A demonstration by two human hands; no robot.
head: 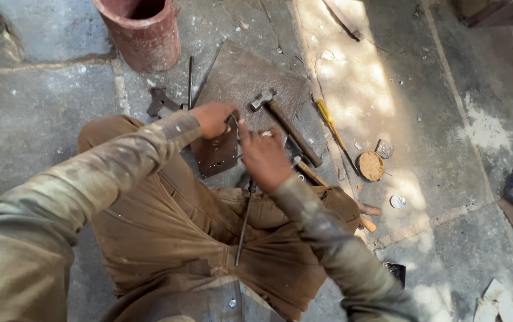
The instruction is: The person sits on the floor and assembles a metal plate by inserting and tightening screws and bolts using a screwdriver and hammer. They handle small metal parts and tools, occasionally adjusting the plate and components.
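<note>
Hands meet over a small rusty metal plate on the stone floor: the left hand grips a thin wire at the plate's upper edge, fingers curled tight, while the right hand pinches the same piece, a long thin rod running down from beneath it across the lap. A hammer lies on a larger steel sheet just beyond, a yellow-handled screwdriver beside it, a red clay cylinder farther back.
</note>
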